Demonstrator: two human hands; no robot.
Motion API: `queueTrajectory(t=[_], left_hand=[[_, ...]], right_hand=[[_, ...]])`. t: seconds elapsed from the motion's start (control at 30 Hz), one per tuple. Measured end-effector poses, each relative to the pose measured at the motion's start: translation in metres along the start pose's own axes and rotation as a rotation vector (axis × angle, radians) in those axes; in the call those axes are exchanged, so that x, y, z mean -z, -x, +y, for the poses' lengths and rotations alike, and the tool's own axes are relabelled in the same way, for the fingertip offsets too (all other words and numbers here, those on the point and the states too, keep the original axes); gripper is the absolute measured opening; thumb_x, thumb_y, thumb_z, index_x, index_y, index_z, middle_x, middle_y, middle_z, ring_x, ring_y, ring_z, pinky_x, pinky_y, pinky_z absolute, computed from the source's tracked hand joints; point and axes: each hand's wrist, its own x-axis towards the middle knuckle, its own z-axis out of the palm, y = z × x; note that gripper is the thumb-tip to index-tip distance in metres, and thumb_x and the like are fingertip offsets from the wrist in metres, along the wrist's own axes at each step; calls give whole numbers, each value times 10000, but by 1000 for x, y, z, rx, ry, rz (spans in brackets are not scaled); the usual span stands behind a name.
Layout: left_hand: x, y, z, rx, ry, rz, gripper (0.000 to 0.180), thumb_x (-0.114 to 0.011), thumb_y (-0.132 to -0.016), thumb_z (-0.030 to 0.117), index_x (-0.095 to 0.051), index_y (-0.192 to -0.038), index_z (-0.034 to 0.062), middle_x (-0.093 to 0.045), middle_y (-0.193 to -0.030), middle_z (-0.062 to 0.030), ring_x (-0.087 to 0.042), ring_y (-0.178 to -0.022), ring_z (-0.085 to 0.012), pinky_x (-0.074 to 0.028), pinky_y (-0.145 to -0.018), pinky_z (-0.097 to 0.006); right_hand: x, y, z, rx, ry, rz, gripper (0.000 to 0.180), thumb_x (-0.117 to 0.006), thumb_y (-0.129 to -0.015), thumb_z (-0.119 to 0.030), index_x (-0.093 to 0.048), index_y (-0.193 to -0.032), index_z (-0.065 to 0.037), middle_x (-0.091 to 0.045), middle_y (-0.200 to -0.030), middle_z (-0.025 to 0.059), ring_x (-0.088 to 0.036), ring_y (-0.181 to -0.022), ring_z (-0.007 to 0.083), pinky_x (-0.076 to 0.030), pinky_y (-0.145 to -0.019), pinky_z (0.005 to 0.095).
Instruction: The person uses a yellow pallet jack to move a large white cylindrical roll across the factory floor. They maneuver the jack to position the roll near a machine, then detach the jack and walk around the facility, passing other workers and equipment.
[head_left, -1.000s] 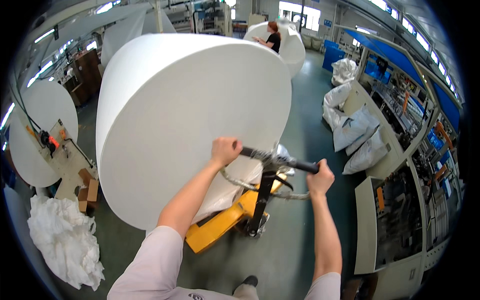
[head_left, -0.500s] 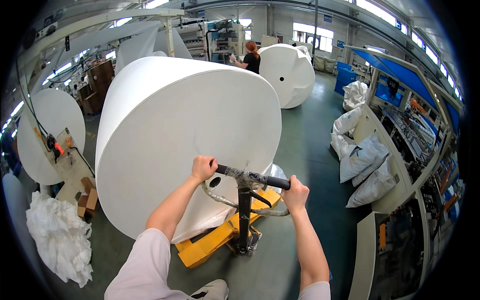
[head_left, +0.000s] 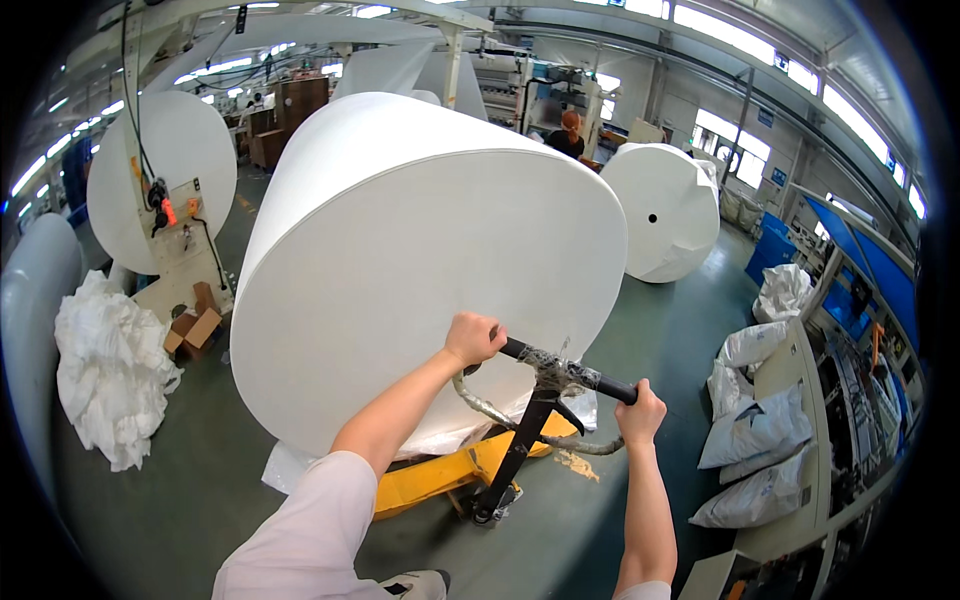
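Note:
Both of my hands grip the black handlebar (head_left: 603, 384) of a yellow pallet jack (head_left: 437, 478). My left hand (head_left: 473, 338) is wrapped round its left end, my right hand (head_left: 643, 411) round its right end. Clear plastic film is wound about the bar's middle. A curved, wrapped tube loops below the bar, and a black shaft slants down to the jack's base. Just beyond the handle, a huge white roll of sheet material (head_left: 440, 270) lies on its side over the jack, its flat round end toward me. My left hand hides a little of that end.
At left are a crumpled white heap (head_left: 112, 365), an open cardboard box (head_left: 193, 328) and another large roll (head_left: 163, 180). Filled white sacks (head_left: 758, 430) lean along a machine (head_left: 860, 420) at right. Farther back stand another white roll (head_left: 660, 212) and a person in black (head_left: 567, 140).
The view has swung left, so surroundings sit farther right. The handlebar has turned and now slopes down more steeply to the right. Both hands keep their hold.

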Motion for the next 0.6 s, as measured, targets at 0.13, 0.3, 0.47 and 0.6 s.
queueTrajectory(t=[0.13,0.3,0.47,0.6], left_hand=[[-22,-21,-16,41,-27,14,317,-592,-770,288,-595,-551,58,-564,-515,-134,-575,-495,-331,-473,-506,-415],[-49,-48,-28,112,-43,-27,331,-582,-787,299,-600,-557,61,-571,-529,-135,-577,-508,-337,-469,-508,-422],[-71,-67,-37,166,-77,-12,310,-575,-785,278,-600,-566,59,-572,-539,-137,-579,-516,-335,-462,-511,-424],[-88,-89,-41,214,-152,19,282,-571,-782,259,-613,-585,62,-569,-544,-137,-580,-522,-338,-459,-514,-427]], right_hand=[[-31,-27,19,13,-35,-61,213,-645,-593,-8,-485,-725,-59,-569,-613,160,-579,-584,382,-459,-533,434],[-65,-70,49,30,-55,-86,189,-650,-635,-22,-487,-724,-58,-566,-612,159,-578,-586,381,-458,-535,434],[-111,-105,76,55,-173,-57,161,-644,-678,-39,-488,-709,-63,-563,-606,148,-584,-582,366,-455,-526,434],[-151,-138,100,95,-238,-30,157,-635,-671,-57,-483,-704,-74,-562,-600,134,-586,-571,348,-464,-515,420]])
